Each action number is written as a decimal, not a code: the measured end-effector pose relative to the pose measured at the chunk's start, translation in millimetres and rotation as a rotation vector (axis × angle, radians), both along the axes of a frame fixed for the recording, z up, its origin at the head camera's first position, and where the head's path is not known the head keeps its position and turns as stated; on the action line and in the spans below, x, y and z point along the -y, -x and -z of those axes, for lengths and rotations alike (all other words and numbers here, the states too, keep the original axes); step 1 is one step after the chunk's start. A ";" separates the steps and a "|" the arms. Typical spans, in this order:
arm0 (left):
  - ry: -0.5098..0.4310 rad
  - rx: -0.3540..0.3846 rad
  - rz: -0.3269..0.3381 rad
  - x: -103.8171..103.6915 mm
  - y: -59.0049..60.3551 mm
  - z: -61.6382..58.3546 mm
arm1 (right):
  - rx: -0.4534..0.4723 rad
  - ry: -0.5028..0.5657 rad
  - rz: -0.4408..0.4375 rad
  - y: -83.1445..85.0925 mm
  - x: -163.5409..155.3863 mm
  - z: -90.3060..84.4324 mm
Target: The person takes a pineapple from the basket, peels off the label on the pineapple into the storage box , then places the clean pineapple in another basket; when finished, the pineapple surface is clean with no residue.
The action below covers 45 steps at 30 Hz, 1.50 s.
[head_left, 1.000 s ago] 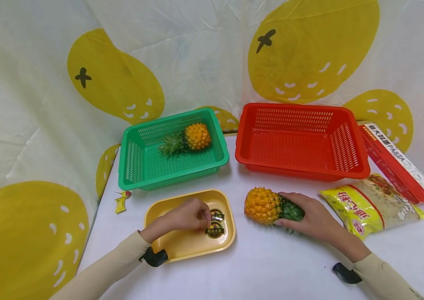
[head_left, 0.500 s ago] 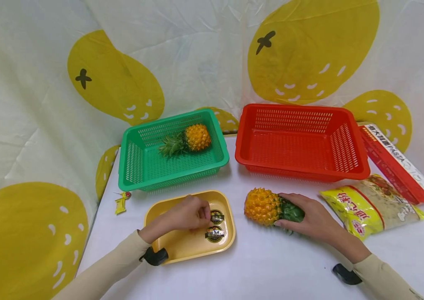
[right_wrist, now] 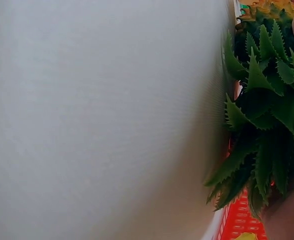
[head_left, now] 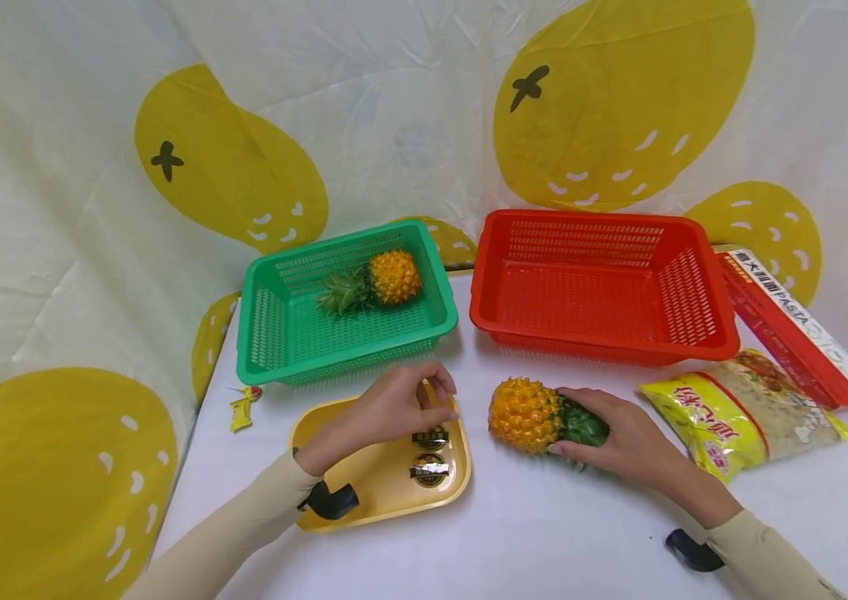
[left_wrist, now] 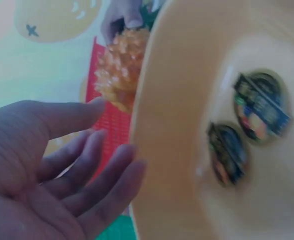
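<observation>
My left hand (head_left: 394, 408) hovers above the yellow tray (head_left: 371, 500), its fingers loosely bent. The left wrist view shows the thumb apart from the fingers, with nothing visible between them. Two round dark fruit labels (left_wrist: 261, 106) lie on the tray's floor; in the head view the hand partly covers the upper one. To the right, my right hand (head_left: 622, 437) grips a pineapple (head_left: 523, 414) around its green crown (right_wrist: 272, 100). That pineapple lies on its side on the white table, its orange body pointing left toward the tray.
A green basket (head_left: 341, 367) at the back left holds another pineapple (head_left: 394, 277). Beside it stands a red basket (head_left: 604, 342). A yellow noodle bag (head_left: 742, 417) and a red pasta box (head_left: 799, 325) lie at the right. Small wrapped candies (head_left: 241, 411) lie at the left.
My left hand has risen from beside the labels and moved right and away from me, its fingers spreading. Both labels are still in the tray. My right hand and its pineapple have stayed put.
</observation>
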State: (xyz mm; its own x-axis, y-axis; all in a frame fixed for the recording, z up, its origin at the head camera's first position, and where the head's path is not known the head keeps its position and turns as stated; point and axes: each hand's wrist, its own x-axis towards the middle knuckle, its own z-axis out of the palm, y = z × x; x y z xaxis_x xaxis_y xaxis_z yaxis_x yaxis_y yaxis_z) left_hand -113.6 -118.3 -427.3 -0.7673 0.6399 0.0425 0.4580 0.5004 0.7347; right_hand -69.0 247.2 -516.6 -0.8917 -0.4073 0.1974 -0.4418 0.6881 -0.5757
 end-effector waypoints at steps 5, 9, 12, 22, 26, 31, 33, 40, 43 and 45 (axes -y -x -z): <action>-0.074 -0.047 0.002 -22.2 4.2 -5.2 | 0.006 0.001 0.002 -0.8 -0.7 0.0; -0.059 -0.069 0.061 -39.2 6.6 -6.1 | 0.004 -0.004 0.007 -1.1 -0.6 -0.2; -0.015 -0.080 0.098 -49.3 6.7 -3.6 | 0.008 -0.006 0.008 -0.9 -0.3 -0.9; 0.079 -0.146 0.205 -77.3 9.3 14.1 | 0.015 -0.013 0.000 0.5 -0.2 -2.9; 0.101 -0.120 0.202 -85.6 9.0 16.5 | 0.010 -0.011 -0.001 0.5 -0.4 -2.6; 0.115 -0.098 0.203 -91.5 9.1 19.5 | 0.014 -0.006 -0.001 -0.2 0.1 -2.8; 0.116 -0.098 0.207 -93.0 9.4 20.7 | 0.017 -0.008 0.000 -0.7 0.4 -3.1; 0.120 -0.118 0.231 -96.4 9.9 25.9 | 0.031 -0.007 0.007 -2.0 1.1 -3.8; 0.133 -0.123 0.241 -97.6 9.2 27.5 | 0.016 -0.007 0.006 -1.9 1.2 -4.0; 0.153 -0.126 0.244 -98.7 8.9 28.5 | 0.006 -0.007 0.007 -1.7 1.3 -3.9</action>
State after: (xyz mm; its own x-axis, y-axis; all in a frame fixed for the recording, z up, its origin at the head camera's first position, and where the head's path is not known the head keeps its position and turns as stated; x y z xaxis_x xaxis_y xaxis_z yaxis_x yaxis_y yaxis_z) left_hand -122.5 -19.6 -455.8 -0.5852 0.8107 0.0162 0.6608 0.4652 0.5890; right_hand -67.3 245.9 -512.8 -0.8955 -0.4028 0.1891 -0.4337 0.6950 -0.5735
